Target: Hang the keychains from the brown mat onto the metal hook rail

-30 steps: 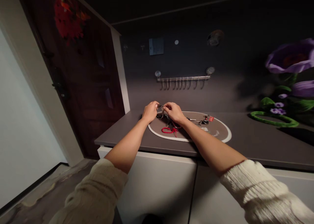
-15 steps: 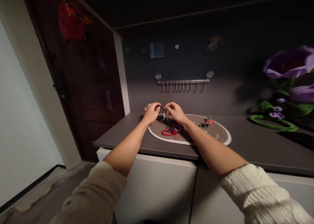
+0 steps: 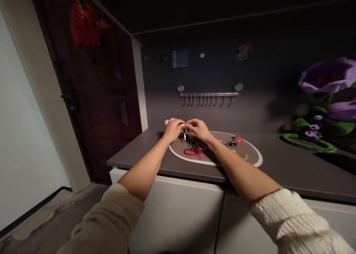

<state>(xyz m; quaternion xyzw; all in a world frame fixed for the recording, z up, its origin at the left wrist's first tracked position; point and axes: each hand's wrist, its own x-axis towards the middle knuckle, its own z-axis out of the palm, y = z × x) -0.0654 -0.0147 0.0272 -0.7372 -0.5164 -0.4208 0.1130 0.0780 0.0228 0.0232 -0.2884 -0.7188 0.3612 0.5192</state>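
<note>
My left hand (image 3: pixel 174 129) and my right hand (image 3: pixel 198 129) meet fingertip to fingertip above the left part of an oval mat (image 3: pixel 254 159). Both are closed in a pinch around a small bunch of keys (image 3: pixel 185 136), which dangles between them; the ring at its top is mostly covered by my fingers. Under my hands on the mat lie dark keys or fobs, partly hidden. A red loop keychain (image 3: pixel 190 152) rests nearer the mat's front edge. Farther right is another key set (image 3: pixel 230 144) with a red tag (image 3: pixel 239 140).
A clear rail with hooks (image 3: pixel 210 94) is fixed to the back wall above the grey countertop (image 3: pixel 286 165). Purple artificial flowers (image 3: pixel 328 75) with a green looped base (image 3: pixel 308 142) stand at the right. A dark door (image 3: pixel 102 116) is on the left.
My hands have drawn closer together, so their fingertips now meet at the top of the keys. The keys hang a little lower, and the view has shifted slightly.
</note>
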